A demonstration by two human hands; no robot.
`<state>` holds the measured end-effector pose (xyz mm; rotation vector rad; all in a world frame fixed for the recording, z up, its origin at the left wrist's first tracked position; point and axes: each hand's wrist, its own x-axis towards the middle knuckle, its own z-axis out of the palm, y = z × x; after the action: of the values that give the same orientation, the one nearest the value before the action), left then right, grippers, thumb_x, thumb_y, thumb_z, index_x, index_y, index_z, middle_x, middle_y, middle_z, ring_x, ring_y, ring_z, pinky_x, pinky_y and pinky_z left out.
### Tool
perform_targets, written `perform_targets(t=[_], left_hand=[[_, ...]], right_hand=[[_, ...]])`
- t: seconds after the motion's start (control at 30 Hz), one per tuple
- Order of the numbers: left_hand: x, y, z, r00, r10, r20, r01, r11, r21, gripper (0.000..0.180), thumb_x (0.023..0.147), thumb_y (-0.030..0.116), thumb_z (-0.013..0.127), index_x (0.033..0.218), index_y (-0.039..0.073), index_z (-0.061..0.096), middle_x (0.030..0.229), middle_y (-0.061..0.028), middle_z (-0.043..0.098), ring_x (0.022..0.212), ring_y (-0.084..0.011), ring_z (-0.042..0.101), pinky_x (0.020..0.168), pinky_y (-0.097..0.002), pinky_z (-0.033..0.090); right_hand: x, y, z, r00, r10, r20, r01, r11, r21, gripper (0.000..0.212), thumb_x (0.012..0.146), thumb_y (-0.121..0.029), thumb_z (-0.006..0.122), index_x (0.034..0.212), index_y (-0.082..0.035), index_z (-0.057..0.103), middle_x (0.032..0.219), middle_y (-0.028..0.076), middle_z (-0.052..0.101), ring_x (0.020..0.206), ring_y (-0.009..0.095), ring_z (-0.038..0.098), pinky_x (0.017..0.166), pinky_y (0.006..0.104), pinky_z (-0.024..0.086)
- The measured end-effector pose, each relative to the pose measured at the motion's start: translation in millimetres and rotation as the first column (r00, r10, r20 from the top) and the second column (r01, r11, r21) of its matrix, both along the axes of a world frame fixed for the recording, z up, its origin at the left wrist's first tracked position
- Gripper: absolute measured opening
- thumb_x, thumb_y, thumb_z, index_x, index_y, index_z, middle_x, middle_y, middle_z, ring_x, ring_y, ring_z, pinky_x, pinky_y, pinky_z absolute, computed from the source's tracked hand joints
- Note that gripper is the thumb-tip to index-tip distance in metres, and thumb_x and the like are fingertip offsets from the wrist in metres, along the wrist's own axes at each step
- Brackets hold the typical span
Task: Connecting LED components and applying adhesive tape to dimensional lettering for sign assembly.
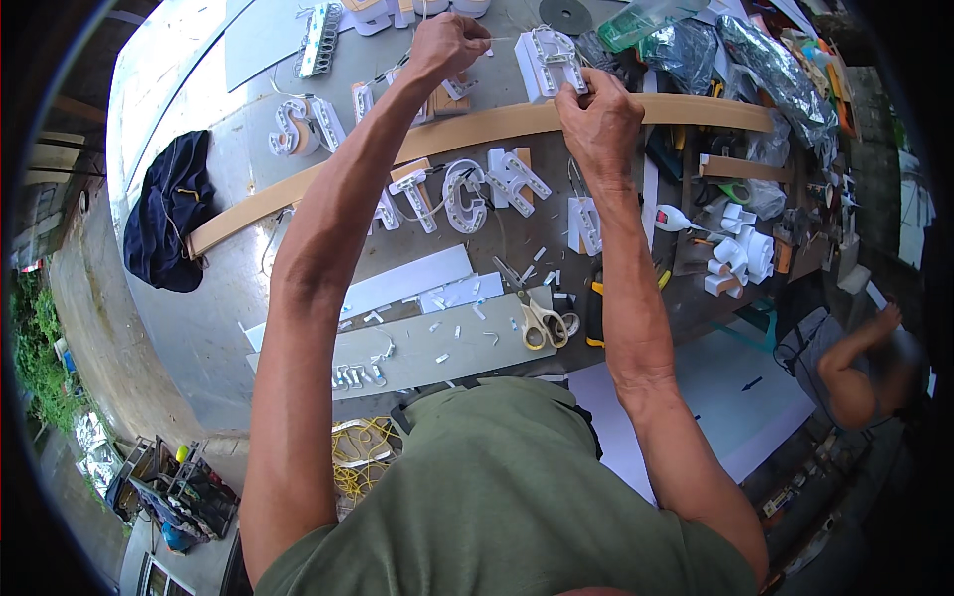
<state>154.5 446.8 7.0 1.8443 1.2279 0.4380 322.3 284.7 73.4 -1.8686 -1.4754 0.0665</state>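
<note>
My right hand (603, 124) is at the near side of a white block-shaped letter (537, 74) at the far middle of the table. Its thumb and fingers pinch the end of a strip of small white LED modules (556, 52) on the letter's top. To the left of that letter my left hand (449, 45) hovers with its fingers closed; a tiny pale bit shows at the fingertips, too small to name. Nearer to me lie more white letters with LED modules and thin wires, among them a round one (465, 196) and an angular one (517, 182).
A long brown strip (477, 126) crosses the table under my forearms. Scissors (544, 323) and small white scraps lie on a grey sheet (427, 348). A dark cloth item (169, 214) sits at left; plastic bags (681, 55) pile up at right. Another person (860, 363) is at the right.
</note>
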Motion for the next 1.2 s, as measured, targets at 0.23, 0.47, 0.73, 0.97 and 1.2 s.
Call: perform_targets(t=[0.23,0.47,0.73,0.97,1.2], left_hand=[[-12,-5,-17,0.994,0.011,0.107,-0.027,0.989,0.146,0.036,0.091,0.020,0.069,0.125,0.009,0.069,0.092,-0.0080,0.076,0.073,-0.0148,0.069,0.073,-0.0295,0.055],[-11,-12,-26,0.978,-0.044,0.202,-0.011,0.964,0.266,0.041,0.092,0.007,0.061,0.133,0.009,0.062,0.097,-0.0115,0.075,0.078,-0.0187,0.070,0.077,-0.0317,0.055],[-17,-13,-27,0.990,-0.142,0.019,0.116,0.871,0.478,0.064,0.084,-0.004,0.062,0.145,0.012,0.050,0.125,-0.0160,0.064,0.108,-0.0326,0.065,0.095,-0.0397,0.052],[-18,-21,-22,0.983,-0.169,-0.070,0.175,0.760,0.626,0.074,0.077,-0.013,0.055,0.148,0.007,0.042,0.137,-0.0196,0.057,0.122,-0.0387,0.056,0.106,-0.0415,0.047],[-28,-30,-12,0.982,-0.184,-0.050,0.182,0.824,0.536,0.070,0.080,-0.012,0.055,0.146,0.005,0.042,0.135,-0.0203,0.058,0.121,-0.0362,0.060,0.101,-0.0410,0.051]], right_hand=[[-17,19,-30,0.988,0.034,0.154,-0.036,0.999,0.007,0.012,0.076,-0.009,0.068,0.079,0.002,0.063,0.080,0.019,0.067,0.074,0.040,0.068,0.065,0.0487,0.056],[-37,24,-57,0.933,-0.048,0.356,0.060,0.998,-0.022,0.013,0.073,-0.015,0.073,0.075,-0.005,0.065,0.079,0.012,0.069,0.082,0.032,0.064,0.074,0.0453,0.046],[-52,25,-83,0.942,-0.081,0.327,0.120,0.988,-0.101,0.013,0.073,-0.017,0.072,0.077,-0.007,0.065,0.082,0.009,0.070,0.091,0.030,0.059,0.080,0.0480,0.036],[-51,19,-78,0.946,-0.049,0.320,0.110,0.979,-0.174,0.016,0.076,-0.020,0.072,0.082,-0.006,0.066,0.087,0.010,0.070,0.095,0.031,0.059,0.083,0.0501,0.037],[-49,2,-63,0.954,-0.064,0.293,0.104,0.987,-0.123,0.016,0.081,-0.014,0.068,0.088,-0.001,0.065,0.088,0.013,0.069,0.095,0.034,0.061,0.087,0.0485,0.045]])
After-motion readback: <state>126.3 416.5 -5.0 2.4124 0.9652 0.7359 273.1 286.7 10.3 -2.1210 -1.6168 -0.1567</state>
